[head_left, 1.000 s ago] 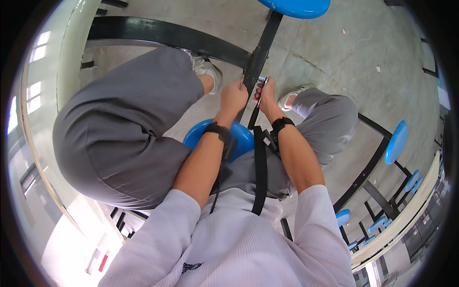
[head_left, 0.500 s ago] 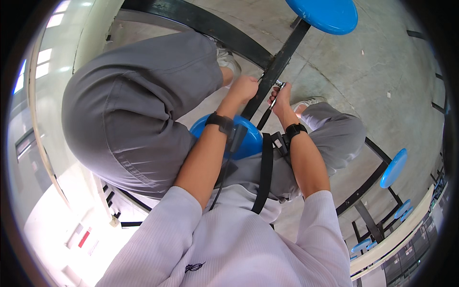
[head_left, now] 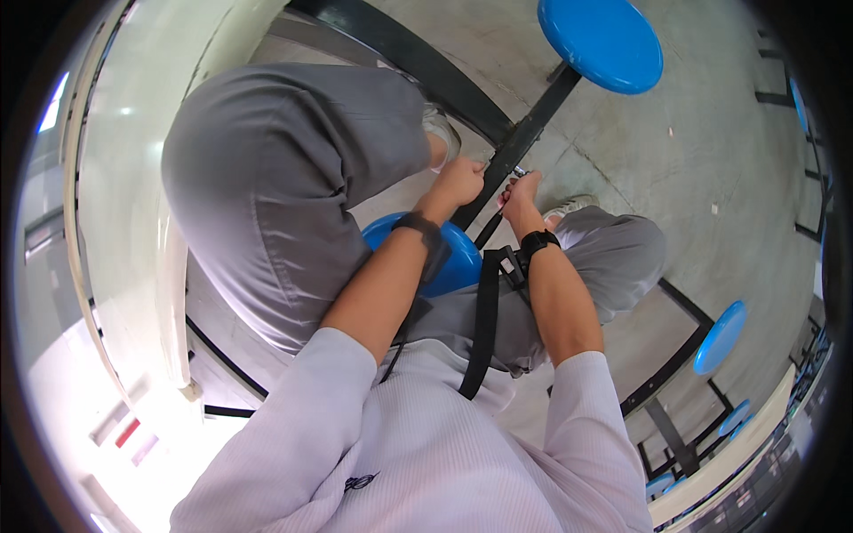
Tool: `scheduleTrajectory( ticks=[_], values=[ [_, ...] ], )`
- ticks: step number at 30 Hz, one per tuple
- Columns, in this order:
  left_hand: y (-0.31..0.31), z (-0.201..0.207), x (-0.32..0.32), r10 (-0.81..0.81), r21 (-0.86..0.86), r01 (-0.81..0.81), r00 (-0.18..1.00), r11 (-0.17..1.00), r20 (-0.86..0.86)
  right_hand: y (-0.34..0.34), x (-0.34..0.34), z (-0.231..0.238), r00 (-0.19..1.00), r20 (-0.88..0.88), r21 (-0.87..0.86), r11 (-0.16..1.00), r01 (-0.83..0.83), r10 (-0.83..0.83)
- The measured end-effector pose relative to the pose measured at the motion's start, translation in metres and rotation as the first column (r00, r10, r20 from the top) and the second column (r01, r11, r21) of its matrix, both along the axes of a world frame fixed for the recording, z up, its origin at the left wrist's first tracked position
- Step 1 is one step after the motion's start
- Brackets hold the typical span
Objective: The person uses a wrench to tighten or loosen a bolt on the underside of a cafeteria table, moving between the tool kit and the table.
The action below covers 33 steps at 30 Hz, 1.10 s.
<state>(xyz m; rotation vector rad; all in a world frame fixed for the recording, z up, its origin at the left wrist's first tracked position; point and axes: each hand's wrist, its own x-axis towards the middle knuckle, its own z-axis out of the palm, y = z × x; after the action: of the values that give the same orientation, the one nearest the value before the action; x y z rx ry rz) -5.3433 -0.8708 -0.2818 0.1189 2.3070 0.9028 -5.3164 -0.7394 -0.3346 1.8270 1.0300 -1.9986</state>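
Note:
A black metal beam (head_left: 538, 117) runs between two round blue seats, and both my hands are at its sides. My right hand (head_left: 522, 194) is closed around a ratchet wrench (head_left: 486, 233), whose black handle points back toward me. The wrench's shiny head is against the beam's right side, partly hidden by my fingers. On the beam's left side my left hand (head_left: 459, 183) is closed, fingertips pressed close to the metal. What it grips, if anything, is hidden. The nearer blue seat (head_left: 464, 259) shows below my left wrist, between my legs.
The farther blue seat (head_left: 604, 44) stands at the beam's far end. A curved black frame bar (head_left: 418, 55) joins the beam from the left. A pale tabletop (head_left: 213, 67) rises beside my left knee. More blue seats (head_left: 720, 338) on black frames stand at the right.
The whole view has shifted slightly. Both hands stay at the same part of the beam. My right fingers now cover more of the wrench's shiny shaft.

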Motion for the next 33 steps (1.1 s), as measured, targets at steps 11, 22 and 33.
scheduleTrajectory(
  ticks=[11,22,33],
  values=[
    [-0.016,0.004,0.019,0.159,0.123,-0.150,0.985,0.981,-0.071,-0.015,-0.013,0.001,0.994,0.103,0.146,0.989,0.018,-0.033],
    [-0.024,0.006,-0.002,0.147,0.299,-0.286,0.899,0.911,0.412,0.012,0.005,-0.007,0.982,-0.054,-0.067,0.981,-0.185,0.181],
    [-0.016,-0.011,-0.043,0.192,0.211,-0.604,0.532,0.768,0.824,0.016,0.014,-0.011,0.972,-0.140,-0.098,0.974,-0.203,0.188]
  ],
)
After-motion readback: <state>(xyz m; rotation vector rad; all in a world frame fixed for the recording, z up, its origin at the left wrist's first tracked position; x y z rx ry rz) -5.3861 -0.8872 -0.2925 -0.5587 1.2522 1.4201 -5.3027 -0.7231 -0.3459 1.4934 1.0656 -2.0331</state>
